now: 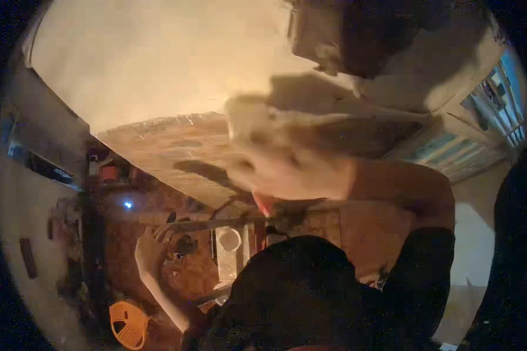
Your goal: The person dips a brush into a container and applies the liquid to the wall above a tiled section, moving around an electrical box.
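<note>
My right hand is smeared by motion in front of the wall, its fingers curled into a fist. A small red tip pokes out below it; the rest of what the fist holds is too blurred to name. At the lower left, my left hand is closed around the end of a long dark bar that runs across in front of my body. Facing me is the wall, with a cream upper surface and a rough brown band, on which the right hand's shadow falls.
Below the bar is a pale panel with a round white shape. An orange slatted plastic chair or basket stands on the reddish floor far below. A bright bluish light shines at left. Dark bulky shapes hang at upper right.
</note>
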`<move>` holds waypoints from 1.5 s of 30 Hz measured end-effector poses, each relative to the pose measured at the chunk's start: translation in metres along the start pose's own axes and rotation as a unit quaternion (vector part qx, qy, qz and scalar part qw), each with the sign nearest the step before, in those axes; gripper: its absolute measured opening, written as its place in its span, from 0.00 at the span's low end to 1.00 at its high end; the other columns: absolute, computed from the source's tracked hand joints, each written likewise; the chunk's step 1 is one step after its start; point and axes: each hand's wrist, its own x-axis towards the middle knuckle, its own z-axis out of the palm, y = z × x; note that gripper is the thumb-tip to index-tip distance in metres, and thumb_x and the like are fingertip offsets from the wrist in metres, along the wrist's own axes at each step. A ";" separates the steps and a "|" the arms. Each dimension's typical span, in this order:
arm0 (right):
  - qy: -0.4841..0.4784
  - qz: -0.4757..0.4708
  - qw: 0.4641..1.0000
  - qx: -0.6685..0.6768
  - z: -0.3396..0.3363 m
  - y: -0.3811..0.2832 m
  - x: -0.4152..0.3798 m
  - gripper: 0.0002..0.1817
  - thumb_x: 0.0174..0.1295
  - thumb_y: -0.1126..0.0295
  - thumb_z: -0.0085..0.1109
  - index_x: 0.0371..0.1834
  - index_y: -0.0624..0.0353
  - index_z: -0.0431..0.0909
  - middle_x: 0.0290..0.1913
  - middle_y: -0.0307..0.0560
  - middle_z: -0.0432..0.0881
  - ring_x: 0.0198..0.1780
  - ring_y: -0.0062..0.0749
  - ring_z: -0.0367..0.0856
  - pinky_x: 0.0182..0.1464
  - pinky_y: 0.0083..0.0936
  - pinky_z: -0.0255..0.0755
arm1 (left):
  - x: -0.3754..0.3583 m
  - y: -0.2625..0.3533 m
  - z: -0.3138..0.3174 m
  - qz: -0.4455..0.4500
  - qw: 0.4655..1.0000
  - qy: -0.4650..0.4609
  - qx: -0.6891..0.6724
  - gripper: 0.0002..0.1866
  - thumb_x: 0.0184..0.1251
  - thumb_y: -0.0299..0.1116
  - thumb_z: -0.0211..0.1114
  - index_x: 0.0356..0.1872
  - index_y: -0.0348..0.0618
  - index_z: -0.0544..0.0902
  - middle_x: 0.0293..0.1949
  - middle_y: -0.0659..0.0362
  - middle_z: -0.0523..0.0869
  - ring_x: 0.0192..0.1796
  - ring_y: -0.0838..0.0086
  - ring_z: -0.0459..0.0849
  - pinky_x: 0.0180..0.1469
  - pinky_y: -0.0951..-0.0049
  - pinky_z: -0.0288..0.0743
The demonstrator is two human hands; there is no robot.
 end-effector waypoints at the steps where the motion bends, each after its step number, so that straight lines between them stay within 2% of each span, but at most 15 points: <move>1: 0.022 -0.027 0.998 -0.052 -0.021 0.001 0.012 0.11 0.55 0.66 0.62 0.38 0.58 0.74 0.23 0.47 0.74 0.21 0.40 0.78 0.21 0.32 0.72 | -0.003 0.021 -0.021 -0.134 0.985 -0.064 -0.086 0.14 0.64 0.41 0.63 0.48 0.50 0.84 0.53 0.52 0.82 0.50 0.56 0.82 0.51 0.64 0.76; 5: 0.111 -0.126 0.952 -0.257 -0.105 -0.005 0.061 0.07 0.54 0.71 0.61 0.26 0.61 0.72 0.26 0.42 0.71 0.24 0.32 0.76 0.23 0.25 0.71 | -0.001 0.000 -0.004 -0.043 0.995 0.018 -0.084 0.22 0.55 0.44 0.70 0.45 0.37 0.81 0.43 0.47 0.86 0.49 0.51 0.83 0.48 0.55 0.76; 7: 0.171 -0.112 0.948 -0.243 -0.087 -0.009 0.059 0.07 0.50 0.70 0.62 0.25 0.58 0.73 0.27 0.41 0.70 0.26 0.30 0.75 0.24 0.24 0.71 | -0.002 -0.004 0.002 -0.050 0.996 0.026 -0.064 0.22 0.54 0.43 0.70 0.45 0.38 0.81 0.42 0.45 0.86 0.48 0.51 0.83 0.48 0.54 0.75; 10: 0.144 -0.059 0.915 -0.372 -0.024 -0.003 0.024 0.06 0.48 0.66 0.62 0.27 0.51 0.77 0.32 0.42 0.69 0.34 0.30 0.74 0.28 0.24 0.71 | 0.003 -0.020 0.017 -0.012 0.998 0.035 -0.047 0.24 0.55 0.43 0.70 0.48 0.39 0.79 0.43 0.45 0.85 0.49 0.50 0.82 0.49 0.53 0.75; 14: -0.019 -0.045 0.992 -0.115 -0.014 0.006 0.011 0.10 0.50 0.61 0.58 0.29 0.53 0.73 0.35 0.46 0.71 0.39 0.42 0.77 0.28 0.30 0.69 | -0.004 0.004 -0.014 -0.081 0.993 -0.022 -0.087 0.27 0.56 0.45 0.69 0.53 0.42 0.76 0.46 0.45 0.84 0.51 0.49 0.81 0.50 0.52 0.75; 18: 0.054 -0.045 0.976 -0.207 -0.095 -0.008 0.055 0.13 0.50 0.73 0.66 0.39 0.57 0.79 0.32 0.45 0.75 0.29 0.34 0.80 0.26 0.26 0.75 | -0.006 0.004 -0.011 -0.064 0.995 0.012 -0.072 0.28 0.56 0.48 0.69 0.54 0.42 0.76 0.45 0.45 0.85 0.49 0.47 0.81 0.49 0.52 0.75; 23: 0.056 -0.074 0.944 -0.317 -0.046 -0.016 0.032 0.08 0.53 0.74 0.61 0.37 0.56 0.78 0.31 0.43 0.73 0.29 0.31 0.79 0.22 0.28 0.73 | 0.001 -0.006 0.002 -0.073 0.995 0.008 -0.068 0.29 0.55 0.50 0.69 0.54 0.43 0.77 0.43 0.43 0.85 0.47 0.46 0.82 0.48 0.51 0.76; 26: 0.003 0.004 0.992 -0.127 -0.034 -0.012 0.027 0.06 0.51 0.72 0.60 0.33 0.57 0.76 0.31 0.44 0.73 0.28 0.30 0.77 0.22 0.28 0.73 | 0.000 -0.008 0.002 -0.080 0.996 0.014 -0.049 0.29 0.55 0.50 0.69 0.54 0.42 0.77 0.42 0.41 0.85 0.47 0.46 0.83 0.48 0.51 0.76; 28: -0.002 0.002 0.996 -0.084 -0.058 -0.003 0.043 0.07 0.49 0.72 0.60 0.31 0.58 0.75 0.31 0.46 0.72 0.28 0.31 0.77 0.22 0.27 0.74 | -0.006 0.005 -0.012 -0.086 0.995 0.008 -0.056 0.29 0.55 0.51 0.69 0.53 0.41 0.77 0.41 0.41 0.85 0.47 0.46 0.83 0.48 0.51 0.76; 30: 0.050 -0.068 0.978 -0.189 -0.104 -0.008 0.072 0.07 0.48 0.72 0.60 0.29 0.60 0.74 0.30 0.47 0.72 0.28 0.31 0.78 0.22 0.26 0.74 | -0.007 0.003 -0.008 -0.080 0.995 0.030 -0.047 0.29 0.55 0.51 0.69 0.51 0.40 0.77 0.40 0.40 0.85 0.47 0.46 0.83 0.48 0.50 0.76; 33: 0.036 -0.121 0.943 -0.309 -0.115 -0.023 0.077 0.08 0.48 0.73 0.61 0.30 0.62 0.75 0.30 0.49 0.72 0.27 0.33 0.78 0.22 0.24 0.75 | -0.007 -0.001 -0.004 -0.074 0.995 0.032 -0.060 0.28 0.56 0.50 0.69 0.50 0.40 0.77 0.40 0.40 0.85 0.47 0.45 0.82 0.47 0.50 0.76; 36: -0.031 -0.097 0.958 -0.270 -0.070 -0.022 0.052 0.10 0.47 0.73 0.61 0.34 0.60 0.79 0.31 0.48 0.72 0.28 0.34 0.78 0.21 0.23 0.75 | -0.005 -0.011 0.003 -0.058 0.997 0.018 -0.050 0.28 0.56 0.49 0.69 0.51 0.39 0.76 0.40 0.40 0.85 0.47 0.45 0.82 0.46 0.50 0.75; 38: -0.006 -0.093 0.972 -0.216 -0.071 -0.022 0.049 0.09 0.46 0.72 0.61 0.33 0.58 0.79 0.32 0.47 0.71 0.28 0.33 0.77 0.21 0.23 0.74 | -0.003 -0.017 0.009 -0.041 0.998 0.026 -0.041 0.28 0.57 0.49 0.69 0.51 0.39 0.75 0.40 0.40 0.84 0.47 0.45 0.82 0.46 0.49 0.75; 43: 0.077 -0.045 0.938 -0.335 -0.115 -0.027 0.084 0.07 0.46 0.69 0.62 0.26 0.56 0.73 0.32 0.46 0.69 0.27 0.30 0.76 0.19 0.24 0.73 | -0.004 -0.010 0.005 -0.059 0.997 0.045 -0.037 0.29 0.56 0.49 0.69 0.52 0.38 0.75 0.41 0.40 0.84 0.47 0.45 0.82 0.48 0.50 0.75; 45: 0.076 -0.084 0.938 -0.327 -0.089 -0.031 0.076 0.10 0.47 0.66 0.61 0.25 0.59 0.72 0.34 0.49 0.67 0.30 0.38 0.72 0.18 0.25 0.72 | -0.003 -0.015 0.010 -0.047 0.997 0.049 -0.045 0.30 0.56 0.50 0.69 0.53 0.39 0.75 0.42 0.41 0.84 0.48 0.44 0.82 0.49 0.50 0.75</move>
